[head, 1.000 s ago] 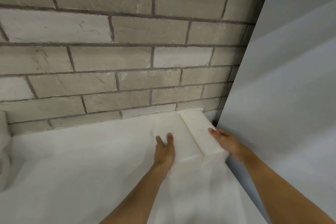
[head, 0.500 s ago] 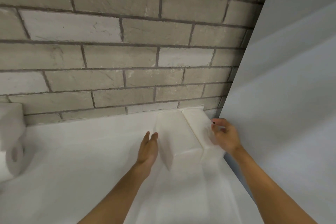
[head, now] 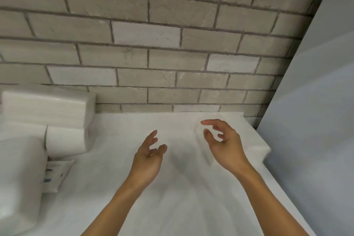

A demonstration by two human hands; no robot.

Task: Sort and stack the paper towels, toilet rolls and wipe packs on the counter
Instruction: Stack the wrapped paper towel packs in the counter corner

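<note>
Two white paper packs (head: pixel 252 136) lie side by side in the counter's far right corner, against the brick wall; they are washed out and hard to tell apart. My right hand (head: pixel 224 147) hovers just above their left part, fingers spread and curled, holding nothing. My left hand (head: pixel 149 159) hangs open over the bare white counter (head: pixel 172 207), a short way left of the packs. At the left stands a stack of white paper towel packs (head: pixel 44 105), with another pack (head: pixel 65 140) beneath it.
A large white pack (head: pixel 19 178) fills the near left edge, and a flat wipe pack (head: pixel 57 174) with small printed dots lies beside it. A grey brick wall (head: pixel 172 53) backs the counter. A pale panel (head: pixel 316 120) bounds the right side.
Both hands have come off the corner packs and lifted back, fingers spreading. The view has swung left, bringing the stacked packs at the left into sight.
</note>
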